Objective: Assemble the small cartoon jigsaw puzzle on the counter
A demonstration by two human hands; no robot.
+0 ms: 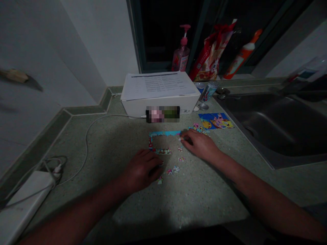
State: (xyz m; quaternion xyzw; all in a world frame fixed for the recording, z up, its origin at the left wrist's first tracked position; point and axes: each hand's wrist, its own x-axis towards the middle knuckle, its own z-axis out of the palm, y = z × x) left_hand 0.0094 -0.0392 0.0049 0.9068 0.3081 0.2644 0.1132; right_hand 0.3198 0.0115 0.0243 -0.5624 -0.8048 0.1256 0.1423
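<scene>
A partly joined jigsaw puzzle lies on the counter, with a blue top edge, a left side and part of a lower edge. At its upper right corner, my right hand has thumb and fingers closed on a small puzzle piece. My left hand rests below the lower left edge, fingers curled, with a small pale puzzle piece at the fingertips. Between and below the hands are loose pieces, some joined in a little cluster. A heap of pieces sits behind my right hand.
A blue picture card lies beside the sink. Behind the puzzle, a phone with a cable leans on a white box topped with paper. A can stands right of the box. A power strip lies at left.
</scene>
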